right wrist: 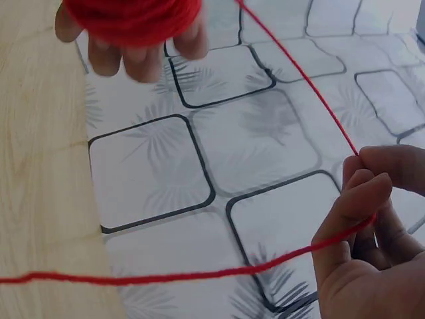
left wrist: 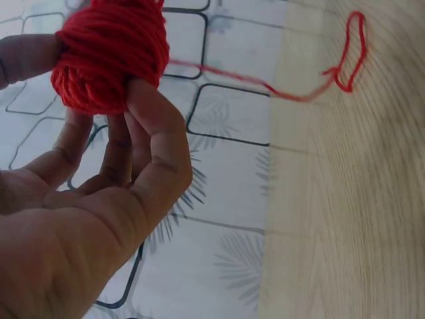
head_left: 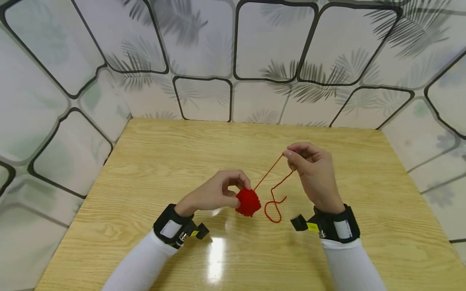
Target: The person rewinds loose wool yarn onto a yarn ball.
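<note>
A small ball of red yarn [head_left: 248, 202] is pinched between the thumb and fingers of my left hand [head_left: 220, 192], near the middle of the table. In the left wrist view the wound strands of the yarn ball [left wrist: 113, 53] show between the fingertips. My right hand [head_left: 313, 173], up and to the right, pinches the yarn strand [right wrist: 299, 68] between thumb and index finger. From the ball to those fingertips the strand runs straight. Past the right hand, its loose tail [head_left: 273, 204] hangs down and curls into a loop on the tabletop.
The light wooden table [head_left: 164, 149] extends around both hands. Behind it and at the sides stand pale walls [head_left: 204, 99] patterned with dark outlined shapes and leaves. Each wrist wears a black strap [head_left: 336, 224] with a small camera.
</note>
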Available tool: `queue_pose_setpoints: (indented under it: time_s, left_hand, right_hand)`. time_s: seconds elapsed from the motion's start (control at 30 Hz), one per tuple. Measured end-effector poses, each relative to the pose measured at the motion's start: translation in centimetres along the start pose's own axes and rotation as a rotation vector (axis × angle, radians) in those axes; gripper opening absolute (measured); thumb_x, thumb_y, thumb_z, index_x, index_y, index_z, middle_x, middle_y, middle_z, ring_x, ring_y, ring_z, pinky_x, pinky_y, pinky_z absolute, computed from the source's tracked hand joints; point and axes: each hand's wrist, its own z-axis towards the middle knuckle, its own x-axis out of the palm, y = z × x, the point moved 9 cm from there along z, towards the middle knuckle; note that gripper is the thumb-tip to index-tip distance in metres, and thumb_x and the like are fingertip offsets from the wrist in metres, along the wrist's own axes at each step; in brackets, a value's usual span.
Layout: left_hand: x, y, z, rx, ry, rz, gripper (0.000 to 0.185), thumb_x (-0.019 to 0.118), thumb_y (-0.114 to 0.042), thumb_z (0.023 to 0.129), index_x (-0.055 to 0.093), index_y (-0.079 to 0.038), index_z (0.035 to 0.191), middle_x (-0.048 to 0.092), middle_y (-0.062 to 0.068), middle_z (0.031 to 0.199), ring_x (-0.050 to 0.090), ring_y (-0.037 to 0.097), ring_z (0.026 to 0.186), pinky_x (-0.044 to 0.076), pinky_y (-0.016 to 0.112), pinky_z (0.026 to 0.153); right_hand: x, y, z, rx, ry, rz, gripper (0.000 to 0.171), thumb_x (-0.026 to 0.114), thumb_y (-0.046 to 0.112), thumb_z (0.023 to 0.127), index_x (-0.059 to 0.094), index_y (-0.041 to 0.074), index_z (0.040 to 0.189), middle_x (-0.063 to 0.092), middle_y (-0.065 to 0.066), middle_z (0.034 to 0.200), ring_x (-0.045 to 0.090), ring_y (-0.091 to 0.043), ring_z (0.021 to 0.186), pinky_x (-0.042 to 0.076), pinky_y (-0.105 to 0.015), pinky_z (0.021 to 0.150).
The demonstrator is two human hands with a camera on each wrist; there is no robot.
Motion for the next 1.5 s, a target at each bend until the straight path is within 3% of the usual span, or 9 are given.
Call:
queue_pose_setpoints:
  time_s: [0.2, 0.37, 0.5, 0.6, 0.8, 0.97, 1.2, 1.33, 1.5]
  left_hand:
    - [0.4, -1.9, -1.6, 0.130, 0.046, -0.162, 0.029, 0.059, 0.006, 0.082, 0.057, 0.005, 0.111, 0.057, 0.011, 0.110, 0.057, 0.025, 0.101, 0.060, 0.040, 0.081]
    - [0.0, -4.3, -1.9, 0.316, -0.017, -0.433, 0.027, 0.062, 0.001, 0.085, 0.061, -0.008, 0.111, 0.060, 0.004, 0.114, 0.059, 0.019, 0.104, 0.058, 0.033, 0.087]
    - [-1.0, -5.8, -1.7, 0.420, -0.197, -0.558, 0.034, 0.053, 0.004, 0.082, 0.061, -0.011, 0.111, 0.061, 0.003, 0.115, 0.063, 0.017, 0.101, 0.057, 0.030, 0.087]
    - [-2.4, -6.2, -1.8, 0.468, -0.424, -0.598, 0.036, 0.049, 0.006, 0.080, 0.058, -0.010, 0.111, 0.062, 0.004, 0.112, 0.064, 0.018, 0.100, 0.057, 0.030, 0.087]
    - [-5.3, -5.9, -3.1, 0.597, -0.875, -0.432, 0.030, 0.057, 0.008, 0.081, 0.056, -0.007, 0.108, 0.057, 0.008, 0.111, 0.060, 0.024, 0.104, 0.057, 0.032, 0.088]
    - [-5.8, -5.5, -3.8, 0.676, -1.042, -0.034, 0.029, 0.063, 0.010, 0.076, 0.055, 0.009, 0.104, 0.056, 0.009, 0.107, 0.056, 0.025, 0.100, 0.058, 0.034, 0.083]
    - [-4.6, -3.8, -2.4, 0.453, -0.861, 0.360, 0.030, 0.065, 0.007, 0.075, 0.058, 0.003, 0.104, 0.055, 0.017, 0.108, 0.057, 0.026, 0.100, 0.059, 0.038, 0.071]
    - [-3.8, -2.2, -1.1, 0.231, -0.626, 0.405, 0.030, 0.070, 0.004, 0.075, 0.061, -0.004, 0.103, 0.058, 0.010, 0.106, 0.059, 0.024, 0.095, 0.058, 0.041, 0.070]
    - [-1.7, -0.3, 0.0, 0.041, -0.256, 0.287, 0.028, 0.067, 0.004, 0.079, 0.061, -0.007, 0.103, 0.060, 0.005, 0.105, 0.059, 0.023, 0.093, 0.059, 0.037, 0.071]
  right_hand:
    - [-1.3, -4.5, 0.6, 0.140, -0.022, 0.151, 0.014, 0.063, -0.002, 0.097, 0.074, 0.007, 0.100, 0.069, -0.004, 0.091, 0.056, -0.014, 0.077, 0.048, -0.022, 0.066]
    - [0.0, -7.4, 0.0, 0.238, 0.018, 0.100, 0.009, 0.066, 0.001, 0.097, 0.071, 0.003, 0.104, 0.070, -0.004, 0.094, 0.057, -0.013, 0.078, 0.050, -0.021, 0.067]
    - [1.8, -9.0, -1.1, 0.274, 0.078, -0.054, 0.015, 0.068, 0.004, 0.097, 0.067, -0.005, 0.109, 0.069, -0.010, 0.095, 0.059, -0.015, 0.079, 0.052, -0.022, 0.068]
    - [3.3, -9.0, -2.3, 0.234, 0.145, -0.223, 0.015, 0.071, 0.004, 0.094, 0.069, -0.005, 0.107, 0.068, -0.014, 0.094, 0.061, -0.018, 0.079, 0.053, -0.023, 0.066]
    - [6.3, -6.2, -5.0, 0.064, 0.267, -0.488, 0.006, 0.077, 0.006, 0.090, 0.074, 0.006, 0.096, 0.072, -0.004, 0.091, 0.067, -0.018, 0.081, 0.058, -0.026, 0.070]
    - [7.5, -2.4, -6.4, -0.151, 0.298, -0.585, 0.012, 0.077, 0.002, 0.089, 0.074, 0.012, 0.095, 0.072, 0.002, 0.089, 0.067, -0.013, 0.073, 0.058, -0.027, 0.067]
    - [7.9, 2.5, -6.5, -0.330, 0.328, -0.576, 0.025, 0.076, -0.010, 0.083, 0.073, 0.010, 0.098, 0.069, -0.001, 0.084, 0.057, -0.012, 0.064, 0.051, -0.023, 0.057]
    - [7.6, 4.0, -5.6, -0.300, 0.325, -0.513, 0.023, 0.074, -0.011, 0.085, 0.073, 0.006, 0.099, 0.069, -0.007, 0.087, 0.059, -0.015, 0.068, 0.053, -0.023, 0.061]
    - [5.6, 3.8, -3.5, -0.171, 0.228, -0.435, 0.011, 0.072, -0.005, 0.090, 0.072, 0.001, 0.100, 0.069, -0.010, 0.092, 0.062, -0.020, 0.078, 0.056, -0.024, 0.068]
